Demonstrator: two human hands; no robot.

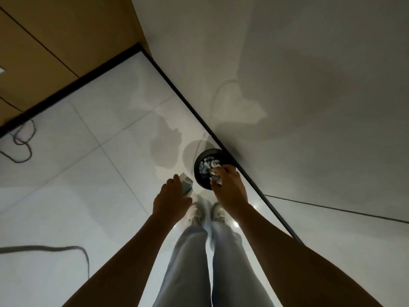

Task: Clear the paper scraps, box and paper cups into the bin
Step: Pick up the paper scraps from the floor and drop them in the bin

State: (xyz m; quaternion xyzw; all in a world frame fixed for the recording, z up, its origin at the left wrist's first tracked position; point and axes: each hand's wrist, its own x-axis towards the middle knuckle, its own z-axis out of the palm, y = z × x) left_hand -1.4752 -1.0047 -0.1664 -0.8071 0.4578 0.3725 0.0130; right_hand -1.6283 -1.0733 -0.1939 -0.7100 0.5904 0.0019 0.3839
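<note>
A round black bin (200,176) stands on the pale tiled floor against the wall, with crumpled paper scraps (205,166) inside it. My right hand (228,185) hangs over the bin's near rim and holds a crumpled paper scrap (215,177) in its fingers. My left hand (171,199) is just left of the bin and grips a small white and blue box (187,185). No paper cups show in this view.
A grey wall with a black skirting (190,107) runs diagonally right of the bin. Wooden cabinet fronts (44,52) stand at the far left. Dark cables (22,140) lie on the floor at left. My legs and shoes (208,213) are below the bin.
</note>
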